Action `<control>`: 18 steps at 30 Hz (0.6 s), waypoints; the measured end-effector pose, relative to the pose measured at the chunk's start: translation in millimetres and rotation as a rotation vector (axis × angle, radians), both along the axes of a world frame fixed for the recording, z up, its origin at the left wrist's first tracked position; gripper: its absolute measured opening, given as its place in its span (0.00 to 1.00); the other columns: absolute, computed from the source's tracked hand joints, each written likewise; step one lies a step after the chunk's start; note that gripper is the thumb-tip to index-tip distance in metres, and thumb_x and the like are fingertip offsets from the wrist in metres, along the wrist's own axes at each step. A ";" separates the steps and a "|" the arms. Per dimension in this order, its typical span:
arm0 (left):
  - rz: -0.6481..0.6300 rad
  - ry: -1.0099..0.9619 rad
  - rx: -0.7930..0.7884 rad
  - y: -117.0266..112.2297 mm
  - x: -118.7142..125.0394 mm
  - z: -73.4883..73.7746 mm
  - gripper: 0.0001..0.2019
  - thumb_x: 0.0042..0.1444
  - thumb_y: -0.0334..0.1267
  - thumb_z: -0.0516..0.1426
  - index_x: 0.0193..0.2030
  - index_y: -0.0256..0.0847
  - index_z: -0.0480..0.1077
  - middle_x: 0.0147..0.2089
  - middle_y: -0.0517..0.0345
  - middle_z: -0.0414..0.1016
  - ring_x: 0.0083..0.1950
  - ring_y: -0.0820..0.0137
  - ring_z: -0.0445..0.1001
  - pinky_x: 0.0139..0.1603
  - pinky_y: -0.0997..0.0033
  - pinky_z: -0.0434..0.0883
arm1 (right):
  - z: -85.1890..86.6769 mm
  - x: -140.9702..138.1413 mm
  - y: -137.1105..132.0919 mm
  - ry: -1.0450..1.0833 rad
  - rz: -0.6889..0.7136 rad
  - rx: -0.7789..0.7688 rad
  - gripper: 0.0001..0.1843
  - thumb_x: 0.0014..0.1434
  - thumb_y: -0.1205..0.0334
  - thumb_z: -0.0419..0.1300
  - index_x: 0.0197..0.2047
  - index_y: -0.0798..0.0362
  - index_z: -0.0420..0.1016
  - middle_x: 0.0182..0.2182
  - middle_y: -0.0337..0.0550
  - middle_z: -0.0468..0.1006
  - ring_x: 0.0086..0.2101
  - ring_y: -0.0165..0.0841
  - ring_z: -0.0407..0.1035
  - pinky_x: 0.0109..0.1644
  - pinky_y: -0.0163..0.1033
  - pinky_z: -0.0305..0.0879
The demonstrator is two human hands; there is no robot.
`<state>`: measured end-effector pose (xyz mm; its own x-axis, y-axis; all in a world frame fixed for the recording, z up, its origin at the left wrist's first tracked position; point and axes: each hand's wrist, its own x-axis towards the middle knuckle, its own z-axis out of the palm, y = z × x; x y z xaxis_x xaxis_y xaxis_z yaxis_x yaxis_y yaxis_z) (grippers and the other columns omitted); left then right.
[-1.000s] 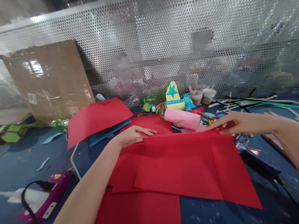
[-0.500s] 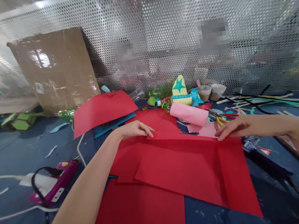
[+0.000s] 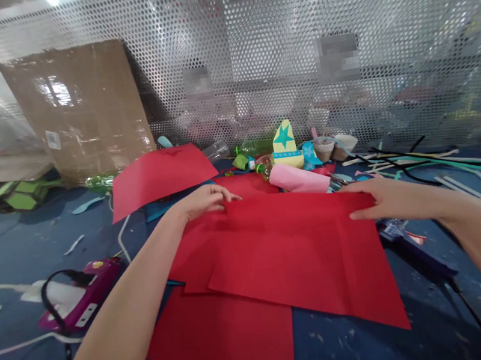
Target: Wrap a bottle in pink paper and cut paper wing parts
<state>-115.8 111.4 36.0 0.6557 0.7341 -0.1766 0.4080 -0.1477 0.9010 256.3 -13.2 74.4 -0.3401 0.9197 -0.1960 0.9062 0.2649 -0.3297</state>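
Note:
A creased red paper sheet (image 3: 289, 257) lies in front of me over other red sheets, its far strip standing up or laid back. My left hand (image 3: 208, 201) is at its far left corner, fingers curled and pinching the edge. At the far right corner my right hand (image 3: 378, 198) grips the sheet, thumb on the near face and fingers behind. A vertical crease runs down the sheet's right part. Another red sheet (image 3: 229, 340) sticks out below it toward me. A further red sheet (image 3: 160, 177) rests raised on a blue piece at the back left.
A pink paper roll (image 3: 298, 178), scissors (image 3: 340, 181) and a yellow-and-blue star craft (image 3: 286, 145) are behind the sheet. A purple power strip (image 3: 82, 293) with cables is left. A dark corded tool (image 3: 419, 255) lies right. Cardboard (image 3: 83, 107) leans on the perforated metal screen (image 3: 272, 35).
The sheet's far strip, folded over toward me before, is now opened up away from me. My right hand has changed its hold on the corner. The view has shifted slightly.

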 end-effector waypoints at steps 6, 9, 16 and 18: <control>-0.046 0.109 -0.011 -18.8 21.3 23.4 0.24 0.58 0.57 0.52 0.47 0.40 0.74 0.51 0.49 0.78 0.54 0.60 0.74 0.54 0.65 0.67 | -27.8 -20.2 -29.3 0.027 0.132 0.155 0.21 0.60 0.60 0.51 0.55 0.50 0.75 0.52 0.48 0.78 0.51 0.46 0.72 0.56 0.55 0.67; -0.360 0.274 0.127 -37.9 40.8 27.4 0.24 0.54 0.54 0.59 0.55 0.46 0.71 0.52 0.54 0.77 0.54 0.62 0.73 0.51 0.72 0.67 | -48.4 -29.2 -48.8 0.083 0.138 0.289 0.22 0.61 0.65 0.48 0.54 0.53 0.76 0.44 0.52 0.81 0.43 0.42 0.76 0.47 0.48 0.74; -0.539 0.609 0.564 -83.3 70.5 21.2 0.25 0.50 0.35 0.62 0.57 0.43 0.69 0.48 0.51 0.76 0.44 0.63 0.74 0.40 0.71 0.67 | -81.8 -23.4 -67.3 0.162 0.168 0.526 0.24 0.60 0.74 0.47 0.52 0.51 0.77 0.37 0.48 0.80 0.38 0.36 0.75 0.42 0.40 0.76; -0.467 0.617 0.653 -96.3 71.0 13.7 0.19 0.54 0.28 0.57 0.53 0.42 0.72 0.47 0.51 0.75 0.44 0.64 0.74 0.40 0.71 0.66 | -85.2 -18.9 -66.9 0.173 0.164 0.541 0.24 0.60 0.74 0.47 0.52 0.50 0.76 0.39 0.46 0.82 0.40 0.36 0.75 0.44 0.40 0.76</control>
